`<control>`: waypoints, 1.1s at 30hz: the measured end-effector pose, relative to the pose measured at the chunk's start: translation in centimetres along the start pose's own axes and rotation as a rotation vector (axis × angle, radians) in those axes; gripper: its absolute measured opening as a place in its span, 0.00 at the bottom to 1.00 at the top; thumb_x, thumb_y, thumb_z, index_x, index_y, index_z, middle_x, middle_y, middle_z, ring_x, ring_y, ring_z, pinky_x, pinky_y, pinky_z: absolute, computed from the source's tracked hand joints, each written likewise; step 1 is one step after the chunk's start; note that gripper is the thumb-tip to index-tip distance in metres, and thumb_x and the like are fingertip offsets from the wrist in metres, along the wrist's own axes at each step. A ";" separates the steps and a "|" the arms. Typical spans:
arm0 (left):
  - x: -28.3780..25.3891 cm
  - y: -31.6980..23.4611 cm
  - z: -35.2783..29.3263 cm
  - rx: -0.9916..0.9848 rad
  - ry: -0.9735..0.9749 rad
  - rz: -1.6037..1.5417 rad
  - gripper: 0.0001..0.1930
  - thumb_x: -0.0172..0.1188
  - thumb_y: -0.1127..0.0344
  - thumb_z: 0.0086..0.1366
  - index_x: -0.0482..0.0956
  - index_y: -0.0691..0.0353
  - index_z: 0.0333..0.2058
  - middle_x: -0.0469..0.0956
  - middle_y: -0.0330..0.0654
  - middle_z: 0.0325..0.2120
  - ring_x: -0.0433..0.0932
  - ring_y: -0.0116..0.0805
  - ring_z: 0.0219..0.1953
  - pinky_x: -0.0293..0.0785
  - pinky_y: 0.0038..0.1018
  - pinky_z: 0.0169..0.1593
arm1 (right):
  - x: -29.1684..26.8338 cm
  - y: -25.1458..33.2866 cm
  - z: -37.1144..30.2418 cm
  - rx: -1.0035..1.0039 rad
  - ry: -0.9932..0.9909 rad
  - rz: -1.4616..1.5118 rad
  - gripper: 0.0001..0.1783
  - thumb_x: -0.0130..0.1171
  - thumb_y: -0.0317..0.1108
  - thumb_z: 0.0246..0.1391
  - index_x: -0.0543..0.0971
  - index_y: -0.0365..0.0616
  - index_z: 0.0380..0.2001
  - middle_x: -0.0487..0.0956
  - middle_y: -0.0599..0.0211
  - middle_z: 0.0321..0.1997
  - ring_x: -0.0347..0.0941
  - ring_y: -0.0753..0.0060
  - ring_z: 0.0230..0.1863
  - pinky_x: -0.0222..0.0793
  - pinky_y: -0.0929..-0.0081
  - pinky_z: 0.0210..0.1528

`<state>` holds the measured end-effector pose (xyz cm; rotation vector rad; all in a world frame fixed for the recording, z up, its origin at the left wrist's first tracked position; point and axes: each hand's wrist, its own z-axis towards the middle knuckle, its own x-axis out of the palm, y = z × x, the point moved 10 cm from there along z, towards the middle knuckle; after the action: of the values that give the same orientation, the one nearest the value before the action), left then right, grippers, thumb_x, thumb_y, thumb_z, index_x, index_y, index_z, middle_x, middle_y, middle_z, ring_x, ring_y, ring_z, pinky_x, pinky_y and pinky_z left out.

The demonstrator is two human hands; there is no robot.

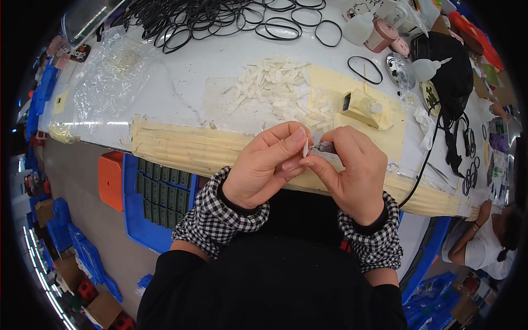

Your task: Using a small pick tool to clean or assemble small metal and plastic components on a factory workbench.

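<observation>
My left hand (264, 168) pinches a small white plastic piece (306, 147) between thumb and fingertips, just above the table's front edge. My right hand (352, 168) grips a small dark metal tool (325, 147) whose tip touches that piece. Both wrists wear checked cuffs over black sleeves. Behind the hands lies a heap of similar white plastic pieces (278, 88) on the white table (181, 71).
Black rubber rings (220, 19) are piled at the back. A taped block (360, 107) sits right of the heap, and a clear plastic bag (110, 77) lies left. Below the table stand a blue crate (135, 214) and an orange box (111, 179). Another person (487, 242) sits at right.
</observation>
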<state>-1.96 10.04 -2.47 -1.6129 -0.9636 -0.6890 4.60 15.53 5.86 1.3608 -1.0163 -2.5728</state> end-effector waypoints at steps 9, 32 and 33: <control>-0.1 0.1 -0.1 0.008 0.022 0.038 0.08 0.49 0.64 0.69 0.71 0.63 0.35 0.68 0.31 0.24 0.57 0.15 0.22 0.56 0.14 0.28 | 0.4 -0.1 -0.2 0.011 0.021 -0.067 0.19 0.62 0.50 0.44 0.71 0.46 0.23 0.67 0.68 0.18 0.68 0.64 0.20 0.62 0.70 0.21; -0.2 1.1 -0.1 0.022 0.036 -0.065 0.07 0.49 0.63 0.69 0.70 0.60 0.37 0.67 0.30 0.26 0.58 0.15 0.24 0.61 0.14 0.32 | 0.3 0.4 -0.4 0.028 0.041 -0.050 0.19 0.61 0.51 0.45 0.71 0.46 0.23 0.67 0.68 0.18 0.68 0.64 0.21 0.63 0.70 0.22; -0.3 1.1 -0.1 0.026 0.027 -0.065 0.07 0.49 0.62 0.69 0.70 0.60 0.37 0.67 0.30 0.26 0.58 0.15 0.24 0.61 0.14 0.32 | 0.3 0.3 -0.4 0.030 0.039 -0.045 0.19 0.61 0.51 0.45 0.71 0.46 0.23 0.67 0.68 0.18 0.68 0.64 0.21 0.63 0.70 0.22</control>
<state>-1.10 9.78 -3.24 -1.5513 -1.0048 -0.7376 4.64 14.93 5.65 1.4520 -1.0336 -2.5621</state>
